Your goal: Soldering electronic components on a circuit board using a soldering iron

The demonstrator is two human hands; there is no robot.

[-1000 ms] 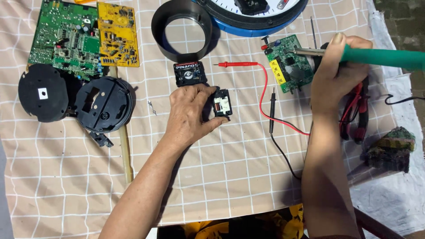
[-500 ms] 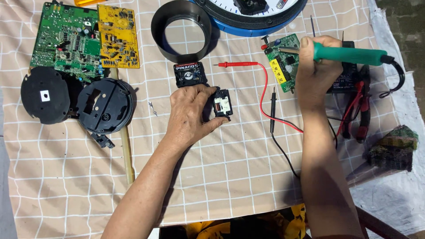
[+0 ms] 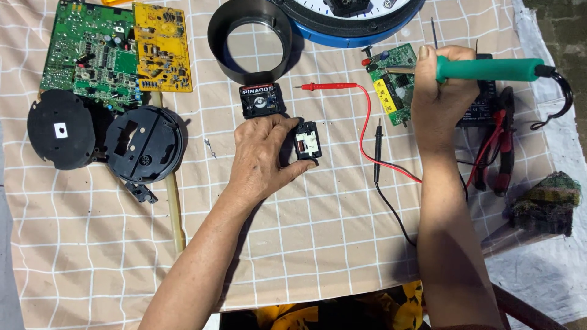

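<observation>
My left hand [image 3: 264, 156] rests on the checked cloth and grips a small black square module [image 3: 306, 141] between thumb and fingers. Just above it lies another small black box [image 3: 261, 99] with a red label. My right hand [image 3: 437, 98] holds a green-handled soldering iron [image 3: 489, 69], its metal tip pointing left over a small green circuit board [image 3: 391, 82]. A red probe [image 3: 330, 87] and a black probe [image 3: 378, 150] with their leads lie between the two hands.
A black ring [image 3: 249, 40] and a round blue-rimmed dial [image 3: 348, 18] lie at the top. Green [image 3: 92, 52] and yellow [image 3: 162, 46] circuit boards and two black round covers [image 3: 143, 143] lie at left. Red-handled pliers [image 3: 498, 146] and a dark rag [image 3: 547, 201] lie at right.
My right hand has drawn the soldering iron left and down, bringing its tip over the small green board. My left hand has stayed on the black module.
</observation>
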